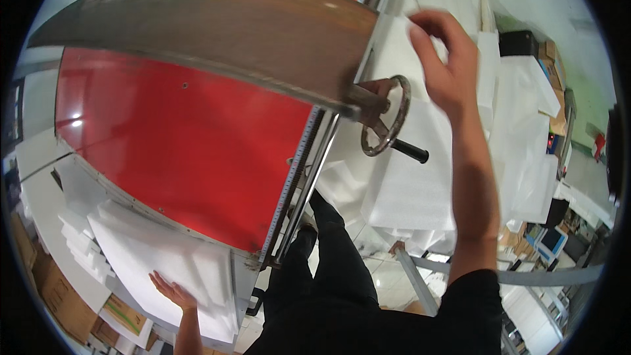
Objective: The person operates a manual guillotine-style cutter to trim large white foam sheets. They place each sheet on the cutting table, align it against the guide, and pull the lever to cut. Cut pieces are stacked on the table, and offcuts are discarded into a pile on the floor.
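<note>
My left hand (pixel 172 291) lies with fingers stretched out on a stack of white foam sheets (pixel 141 240), beside the near left edge of a red machine table (pixel 190 151). My right hand (pixel 450 66) is raised on the right, a little blurred. Its thumb and fingers curve apart, and I see nothing between them. White foam sheets (pixel 417 190) are piled behind and below that hand; whether it touches one I cannot tell. Closest to it on the machine is a handwheel (pixel 402 115) with a black handle (pixel 411 151).
A heavy brown metal beam (pixel 217 33) crosses above the red table. A metal rail and a ruler strip (pixel 289 187) run along the table's right edge. A grey metal frame (pixel 420 283) stands at lower right. Cardboard boxes (pixel 66 296) sit at lower left.
</note>
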